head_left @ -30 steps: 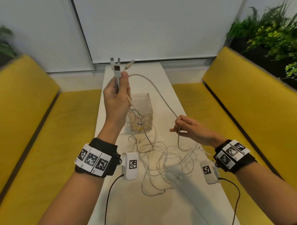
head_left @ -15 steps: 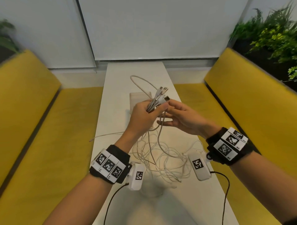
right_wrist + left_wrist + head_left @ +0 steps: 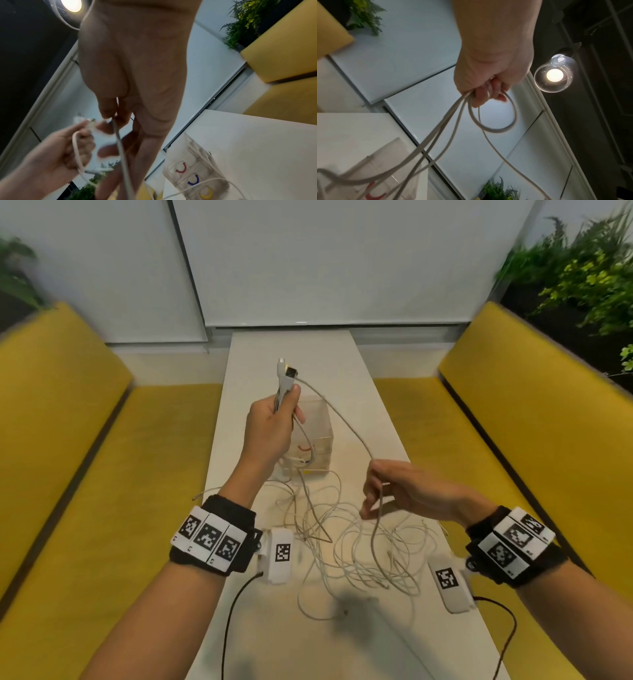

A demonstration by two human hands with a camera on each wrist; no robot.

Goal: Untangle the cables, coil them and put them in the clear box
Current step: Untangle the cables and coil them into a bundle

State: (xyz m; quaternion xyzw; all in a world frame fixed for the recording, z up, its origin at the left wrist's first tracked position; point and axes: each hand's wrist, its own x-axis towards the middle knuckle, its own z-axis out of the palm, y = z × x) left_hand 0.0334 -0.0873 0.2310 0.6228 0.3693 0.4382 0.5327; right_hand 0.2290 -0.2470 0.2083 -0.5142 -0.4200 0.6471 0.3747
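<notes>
My left hand [image 3: 285,409] is raised above the table and grips a bundle of white cable ends, their connectors [image 3: 286,371] sticking up out of the fist. In the left wrist view the cables [image 3: 453,121] hang down from my curled fingers [image 3: 488,93], one in a small loop. From the bundle one cable [image 3: 346,426] arcs over to my right hand [image 3: 376,486], which pinches it between thumb and fingers [image 3: 106,108]. A loose tangle of white cables [image 3: 346,546] lies on the table below both hands. The clear box [image 3: 320,433] stands behind my left hand, holding cables and coloured ties [image 3: 193,180].
The narrow white table [image 3: 294,347] runs away from me between two yellow benches [image 3: 85,474] [image 3: 534,422]. Green plants [image 3: 582,275] stand behind the right bench. Black wrist-camera leads [image 3: 233,611] trail over the near table end.
The hands were together above the box half a second ago. Now the left hand has gone up and left with the connectors, and the right hand has drawn down and right along one cable.
</notes>
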